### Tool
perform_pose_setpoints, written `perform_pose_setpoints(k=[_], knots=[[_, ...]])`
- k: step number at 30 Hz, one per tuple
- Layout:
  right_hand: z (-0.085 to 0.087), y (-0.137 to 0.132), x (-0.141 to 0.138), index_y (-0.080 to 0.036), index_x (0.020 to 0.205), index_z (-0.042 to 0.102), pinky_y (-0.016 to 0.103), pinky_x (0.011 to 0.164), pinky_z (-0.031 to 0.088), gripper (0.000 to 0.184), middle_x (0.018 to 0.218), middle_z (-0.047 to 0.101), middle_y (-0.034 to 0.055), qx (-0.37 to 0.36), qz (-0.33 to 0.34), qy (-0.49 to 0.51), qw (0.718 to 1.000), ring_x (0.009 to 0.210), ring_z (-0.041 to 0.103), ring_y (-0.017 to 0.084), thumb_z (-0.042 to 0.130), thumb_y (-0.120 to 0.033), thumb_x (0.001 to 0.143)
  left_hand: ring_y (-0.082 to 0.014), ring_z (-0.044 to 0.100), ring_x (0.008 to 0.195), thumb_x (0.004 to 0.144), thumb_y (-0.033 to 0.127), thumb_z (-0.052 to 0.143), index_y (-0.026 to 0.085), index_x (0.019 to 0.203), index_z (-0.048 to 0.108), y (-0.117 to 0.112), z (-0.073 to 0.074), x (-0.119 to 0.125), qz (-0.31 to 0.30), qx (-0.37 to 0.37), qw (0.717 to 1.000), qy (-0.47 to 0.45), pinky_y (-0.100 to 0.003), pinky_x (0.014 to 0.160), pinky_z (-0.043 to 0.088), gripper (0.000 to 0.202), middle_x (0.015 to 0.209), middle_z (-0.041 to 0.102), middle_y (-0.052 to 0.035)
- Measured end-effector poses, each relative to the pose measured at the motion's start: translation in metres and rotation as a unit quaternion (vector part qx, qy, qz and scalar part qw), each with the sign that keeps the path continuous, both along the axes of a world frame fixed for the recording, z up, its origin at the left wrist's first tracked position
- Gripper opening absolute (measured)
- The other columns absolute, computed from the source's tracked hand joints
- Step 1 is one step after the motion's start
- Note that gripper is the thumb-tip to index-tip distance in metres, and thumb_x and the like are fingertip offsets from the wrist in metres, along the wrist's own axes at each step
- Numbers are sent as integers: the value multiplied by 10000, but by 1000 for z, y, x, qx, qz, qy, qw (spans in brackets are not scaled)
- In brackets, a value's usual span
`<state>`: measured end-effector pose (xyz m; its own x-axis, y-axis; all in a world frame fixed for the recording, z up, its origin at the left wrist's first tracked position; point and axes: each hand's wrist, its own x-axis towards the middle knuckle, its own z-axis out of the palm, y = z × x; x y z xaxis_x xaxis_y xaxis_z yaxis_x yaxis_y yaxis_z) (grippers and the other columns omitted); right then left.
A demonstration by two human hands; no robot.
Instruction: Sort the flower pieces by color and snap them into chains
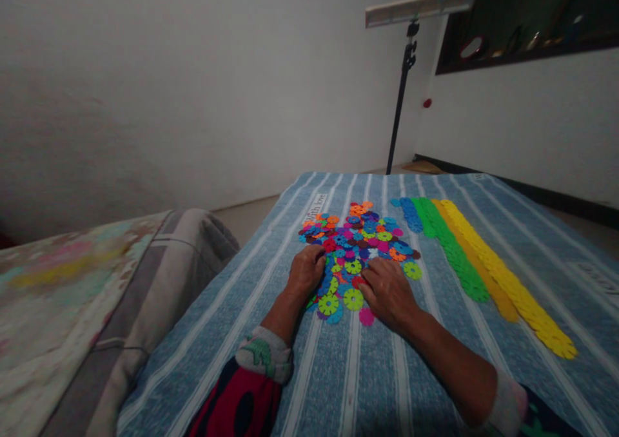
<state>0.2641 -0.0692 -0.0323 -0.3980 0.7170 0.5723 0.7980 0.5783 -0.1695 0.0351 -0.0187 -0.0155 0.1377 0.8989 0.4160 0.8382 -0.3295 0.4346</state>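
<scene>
A heap of small flat plastic discs [360, 240] in many colours lies on a blue striped cloth [377, 372]. My left hand [305, 271] rests on the heap's left side, fingers curled down among the discs. My right hand [387, 292] lies on the heap's near right side, fingertips pressed together on discs by a red one. What either hand grips is hidden under the fingers. To the right, discs lie sorted in long rows: a short blue row [410, 213], a green row [452, 250], an orange row [478, 266] and a yellow row [507, 279].
A folded grey blanket [159, 295] and a patterned sheet [53, 295] lie to the left. A black stand [401, 95] with a light bar rises beyond the cloth's far edge. White walls stand behind; a dark-framed window [527, 21] is at the upper right.
</scene>
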Motion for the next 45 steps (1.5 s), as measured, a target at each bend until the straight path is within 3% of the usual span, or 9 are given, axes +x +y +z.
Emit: perform_pose_setpoints(k=[9, 12, 15, 19, 25, 31, 34, 39, 45], knots=[[-4, 1, 3, -192, 828, 659, 385, 878, 375, 149, 898, 630, 74, 6, 13, -10, 1000, 932, 543, 233, 585, -261, 938, -205, 661, 910, 738, 125, 553, 208, 892, 716, -2, 5, -6, 30, -20, 999, 15, -341, 888, 527, 240, 918, 727, -38], [-5, 2, 4, -193, 836, 659, 388, 881, 378, 146, 911, 635, 81, 14, 17, -10, 1000, 935, 549, 235, 577, -257, 938, -232, 667, 987, 738, 224, 649, 209, 894, 734, -3, 10, -8, 25, -57, 998, 17, -360, 924, 523, 179, 1004, 733, -47], [-6, 1, 5, -192, 847, 661, 390, 892, 376, 139, 937, 644, 89, 13, 21, -13, 1000, 949, 555, 238, 569, -245, 938, -305, 640, 1136, 668, 376, 779, 207, 950, 761, -5, 15, -14, -9, -89, 996, 12, -423, 1000, 502, 330, 1186, 706, -87], [-6, 0, 6, -181, 850, 664, 394, 897, 368, 126, 946, 650, 97, 14, 24, -15, 1000, 958, 559, 243, 577, -230, 927, -355, 611, 1203, 590, 404, 833, 195, 979, 781, -4, 18, -25, -44, -117, 992, 24, -453, 1024, 497, 445, 1211, 698, -119], [-4, -1, 4, -188, 830, 659, 395, 861, 360, 140, 891, 635, 79, 13, 18, -25, 999, 914, 549, 242, 577, -239, 932, -313, 641, 1143, 686, 374, 750, 211, 916, 789, -3, 13, -25, -11, -105, 994, 40, -423, 1002, 504, 285, 1139, 727, -89], [-2, -2, 2, -187, 823, 656, 385, 859, 352, 152, 868, 621, 71, 11, 13, -29, 999, 891, 540, 231, 580, -247, 941, -350, 590, 1217, 768, 353, 707, 213, 917, 787, -3, 10, -11, 40, -103, 991, 72, -479, 1017, 475, 219, 1321, 645, -118], [-3, -2, 2, -184, 821, 657, 383, 853, 350, 156, 860, 620, 70, 13, 12, -33, 999, 883, 538, 232, 579, -245, 941, -345, 570, 1252, 704, 278, 761, 196, 877, 782, 1, 9, -11, 35, -120, 992, 21, -466, 1046, 458, 193, 1315, 648, -121], [-3, -2, 2, -182, 815, 658, 377, 842, 355, 154, 854, 616, 67, 15, 17, -27, 999, 872, 542, 227, 575, -223, 938, -295, 583, 1240, 601, 167, 744, 188, 654, 702, 6, 9, -15, -8, -115, 982, -150, -419, 1037, 457, 71, 1071, 739, -77], [-4, 0, 3, -181, 777, 647, 383, 846, 380, 215, 850, 625, 78, 18, 39, 29, 999, 862, 555, 225, 533, -220, 954, -323, 633, 1168, 594, 314, 755, 173, 618, 695, 0, 19, -20, 2, -111, 917, -384, -459, 1012, 466, 156, 1178, 727, -117]])
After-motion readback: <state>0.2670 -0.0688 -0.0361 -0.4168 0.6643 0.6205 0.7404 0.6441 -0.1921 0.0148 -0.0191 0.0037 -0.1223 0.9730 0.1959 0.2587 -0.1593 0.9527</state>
